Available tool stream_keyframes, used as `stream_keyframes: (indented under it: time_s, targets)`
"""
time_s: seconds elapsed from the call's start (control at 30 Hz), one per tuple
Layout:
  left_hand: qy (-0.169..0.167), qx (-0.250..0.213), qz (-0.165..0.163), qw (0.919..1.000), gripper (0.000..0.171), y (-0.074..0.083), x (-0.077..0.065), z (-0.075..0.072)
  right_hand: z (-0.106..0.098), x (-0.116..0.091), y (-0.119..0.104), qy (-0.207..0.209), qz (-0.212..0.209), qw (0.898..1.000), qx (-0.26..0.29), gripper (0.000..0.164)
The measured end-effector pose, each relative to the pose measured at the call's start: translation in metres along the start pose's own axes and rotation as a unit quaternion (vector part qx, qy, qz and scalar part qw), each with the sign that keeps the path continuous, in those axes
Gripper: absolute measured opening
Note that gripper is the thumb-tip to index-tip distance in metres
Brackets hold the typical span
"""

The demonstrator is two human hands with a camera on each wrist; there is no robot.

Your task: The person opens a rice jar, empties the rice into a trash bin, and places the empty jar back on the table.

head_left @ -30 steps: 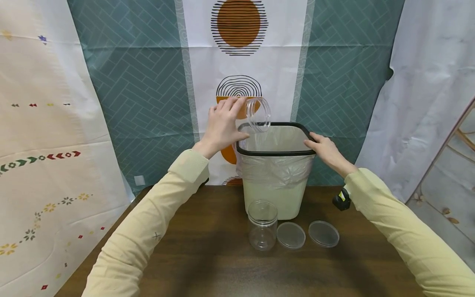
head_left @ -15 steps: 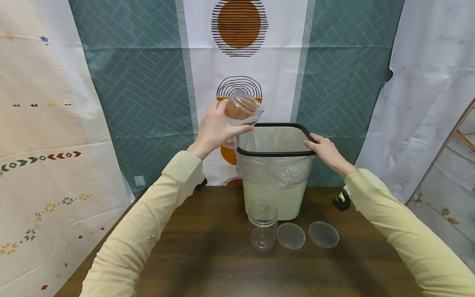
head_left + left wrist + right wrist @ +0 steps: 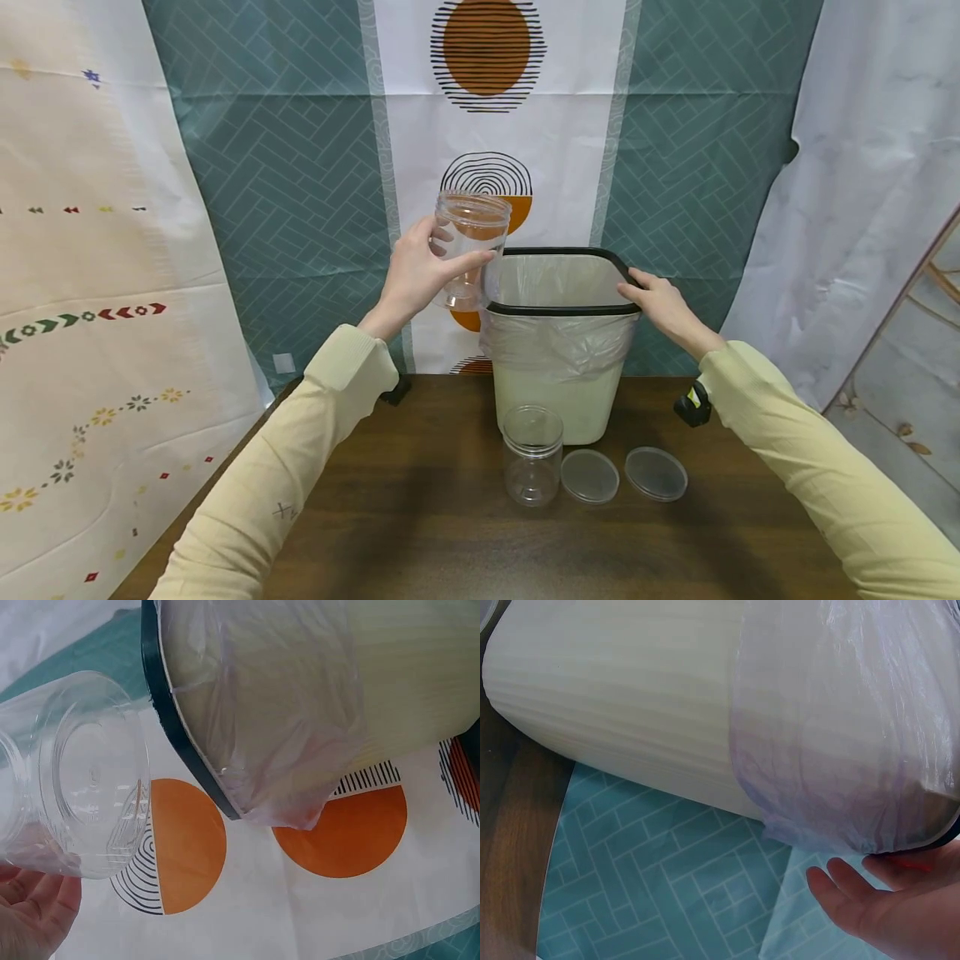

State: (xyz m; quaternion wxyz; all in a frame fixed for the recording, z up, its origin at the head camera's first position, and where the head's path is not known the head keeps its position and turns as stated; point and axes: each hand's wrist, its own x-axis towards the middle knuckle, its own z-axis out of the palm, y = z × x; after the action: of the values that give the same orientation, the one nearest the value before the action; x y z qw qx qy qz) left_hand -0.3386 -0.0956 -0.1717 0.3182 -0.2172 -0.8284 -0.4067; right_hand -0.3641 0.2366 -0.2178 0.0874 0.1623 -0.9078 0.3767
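In the head view, my left hand [image 3: 416, 271] holds a clear plastic jar [image 3: 468, 242] upright and lidless, just left of the trash can [image 3: 555, 400]. In the left wrist view, the jar's round base [image 3: 94, 772] faces the camera, with the fingers [image 3: 41, 904] under its side. My right hand [image 3: 663, 308] holds the right corner of the trash can's black rim [image 3: 562, 311], thumb at the inner side. Several of its fingers [image 3: 844, 892] extend loosely below the rim in the right wrist view. A thin plastic liner [image 3: 558, 346] folds over the rim.
A second clear jar [image 3: 532, 479] stands open on the dark wooden table [image 3: 427, 542], before the trash can. Two clear round lids, a nearer-middle lid [image 3: 590, 477] and a right lid [image 3: 656, 473], lie flat beside it. Patterned curtains [image 3: 300, 167] hang behind.
The jar in my left hand has turned from tilted over the trash can to upright, moving left and slightly down. My right hand has stayed on the rim.
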Motion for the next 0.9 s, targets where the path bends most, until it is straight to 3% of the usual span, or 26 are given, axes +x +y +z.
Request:
stream_keyframes:
  time_s: [0.5, 0.9]
  targets:
    - [-0.009, -0.012, -0.043, 0.999, 0.066, -0.029, -0.048, -0.01, 0.001, 0.0, 0.0, 0.0, -0.001, 1.0, -0.006, 0.062]
    - [-0.024, -0.008, -0.069, 0.9973, 0.064, -0.054, -0.084, -0.007, 0.002, 0.0, -0.001, -0.002, 0.004, 1.0, -0.007, 0.063]
